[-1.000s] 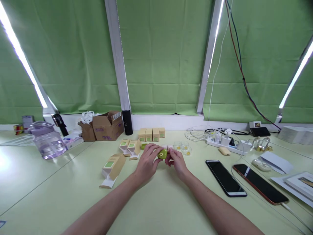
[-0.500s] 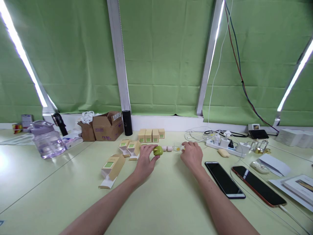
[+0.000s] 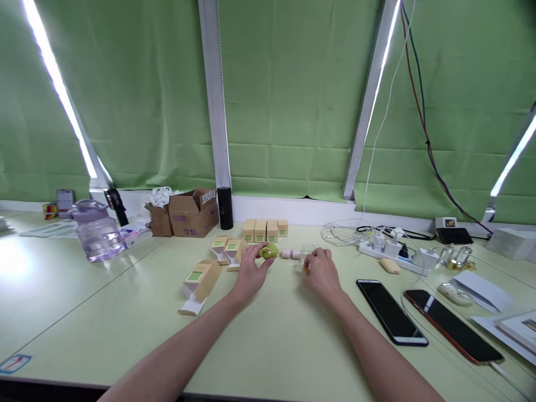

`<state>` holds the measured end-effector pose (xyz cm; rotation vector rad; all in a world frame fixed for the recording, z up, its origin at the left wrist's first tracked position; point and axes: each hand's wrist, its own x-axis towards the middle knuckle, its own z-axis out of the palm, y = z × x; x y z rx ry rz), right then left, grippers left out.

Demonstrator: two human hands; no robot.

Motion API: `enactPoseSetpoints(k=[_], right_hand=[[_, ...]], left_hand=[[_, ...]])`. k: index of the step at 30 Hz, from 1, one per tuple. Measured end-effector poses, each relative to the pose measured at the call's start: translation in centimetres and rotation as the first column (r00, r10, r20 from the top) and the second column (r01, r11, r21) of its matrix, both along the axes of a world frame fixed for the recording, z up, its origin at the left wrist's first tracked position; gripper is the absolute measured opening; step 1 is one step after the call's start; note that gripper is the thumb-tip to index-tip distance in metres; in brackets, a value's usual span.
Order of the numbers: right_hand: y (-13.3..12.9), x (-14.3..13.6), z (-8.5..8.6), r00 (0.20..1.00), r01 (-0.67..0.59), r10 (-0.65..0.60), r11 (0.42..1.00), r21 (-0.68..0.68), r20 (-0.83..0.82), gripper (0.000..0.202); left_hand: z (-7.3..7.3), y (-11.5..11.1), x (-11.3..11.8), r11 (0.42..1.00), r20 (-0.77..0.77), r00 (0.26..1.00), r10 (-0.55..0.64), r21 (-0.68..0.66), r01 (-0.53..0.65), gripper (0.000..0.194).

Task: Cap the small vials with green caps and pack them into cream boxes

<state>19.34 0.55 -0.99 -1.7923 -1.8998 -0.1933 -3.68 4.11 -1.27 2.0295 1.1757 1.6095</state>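
Observation:
My left hand (image 3: 252, 274) has its fingers and thumb closed about a small glossy green apple-shaped thing (image 3: 271, 250), low over the table. Part of it is hidden by the fingers. To its right sit two small pale pink cylinders (image 3: 286, 253), in a row. My right hand (image 3: 323, 273) pinches a small clear piece with a yellow-orange spot (image 3: 305, 269); the fingers cover much of it. Just behind, a clear glass-like piece (image 3: 309, 248) shows faintly. Left of my left hand lie opened small tan boxes (image 3: 202, 279) with green labels.
Several closed tan boxes (image 3: 260, 230) stand at the back, near a black cylinder (image 3: 225, 208) and a cardboard carton (image 3: 191, 215). A purple-lidded jug (image 3: 98, 231) is at left. To the right are a phone (image 3: 391, 311), a second phone (image 3: 454, 325) and a power strip (image 3: 397, 255).
My right hand has come left and a little nearer, with the clear piece in its fingers. The green thing has shifted slightly left with my left hand. The view has turned somewhat left.

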Motion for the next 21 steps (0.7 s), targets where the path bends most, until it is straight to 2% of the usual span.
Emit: enactPoseSetpoints(k=[3,5,8,11,13,15,16,19,20,21], right_hand=[[-0.6,-2.1,-0.5,0.990,-0.144,0.144,0.989,0.012,0.007,0.018],[-0.9,-2.7,-0.8,0.980,-0.194,0.193,0.981,-0.019,-0.048,0.018],[-0.8,-2.7,-1.3,0.948,-0.223,0.210,0.974,-0.028,-0.240,0.040],[-0.1,-2.3,-2.0,0.843,-0.255,0.203,0.966,-0.038,-0.499,0.065],[0.6,-2.1,-2.4,0.737,-0.302,0.199,0.952,-0.051,-0.646,0.060],[1.2,-2.1,-2.4,0.577,-0.340,0.208,0.940,-0.001,-0.790,0.047],[1.4,-2.0,-2.3,0.452,-0.369,0.222,0.928,0.046,-0.864,0.043],[1.4,-2.0,-1.4,-0.035,-0.450,0.261,0.858,0.248,-0.965,0.044],[1.3,-1.9,-1.1,-0.172,-0.446,0.256,0.841,0.307,-0.951,0.046],[1.1,-1.9,-0.8,-0.273,-0.441,0.242,0.828,0.345,-0.931,0.047]], left_hand=[[0.0,0.1,-0.1,1.000,0.023,0.999,0.024,-0.004,-0.024,0.039],[0.0,0.2,-0.1,0.999,0.036,0.999,0.034,-0.001,-0.034,0.039],[-0.1,0.2,-0.2,1.000,0.056,0.998,0.030,-0.006,-0.030,0.038],[-0.2,0.5,-0.2,1.000,0.090,0.996,0.012,-0.029,-0.010,0.037],[-0.4,0.7,-0.2,0.999,0.130,0.992,0.003,-0.051,0.004,0.037],[-0.5,0.9,-0.2,0.996,0.182,0.983,-0.006,-0.082,0.021,0.039],[-0.4,0.9,-0.2,0.994,0.208,0.978,-0.011,-0.103,0.033,0.040],[-0.2,1.0,-0.2,0.983,0.265,0.964,-0.022,-0.168,0.069,0.046],[-0.1,0.9,-0.2,0.979,0.277,0.961,-0.026,-0.187,0.080,0.048],[0.0,0.9,-0.1,0.975,0.287,0.958,-0.031,-0.201,0.092,0.049]])
